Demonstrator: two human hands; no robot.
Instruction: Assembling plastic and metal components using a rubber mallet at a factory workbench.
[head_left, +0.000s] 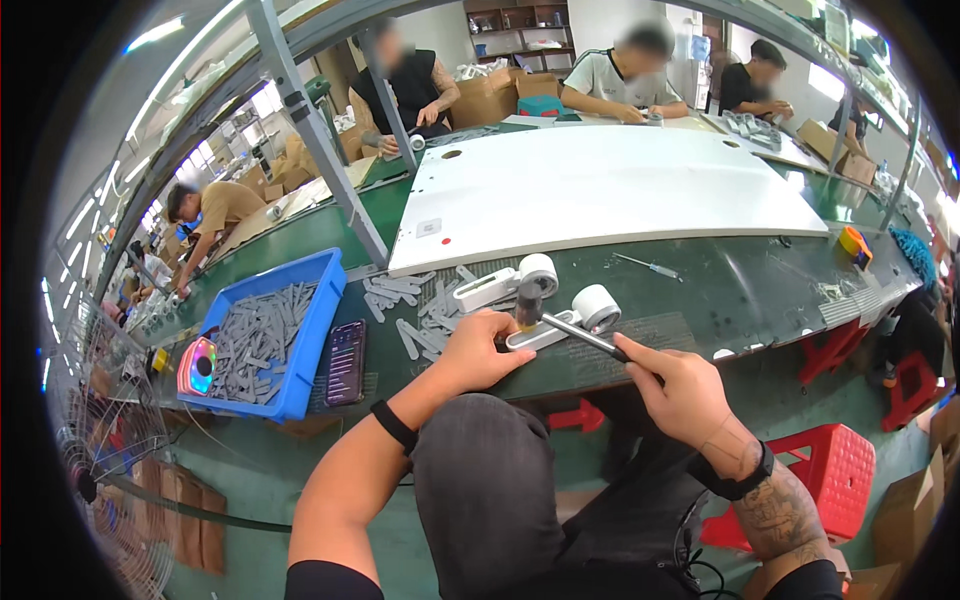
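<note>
My right hand [683, 392] is closed round the handle of a hammer [590, 338]. The hammer's dark head, with a yellowish lower end, is over a white plastic part [595, 303] with a round head and a slotted arm. My left hand [485, 348] is closed at the left end of that arm, its fingers partly hidden. A second white part [537, 270] of the same shape lies just behind it. Loose grey strips [440, 302] are scattered on the green bench by my left hand.
A blue bin [325, 335] full of grey strips stands left, with a phone [346, 362] beside it. Behind is a large white panel [610, 185]. A screwdriver [648, 265] and orange tape dispenser [854, 245] lie right. Red stools [835, 475] stand below. Other people work across the bench.
</note>
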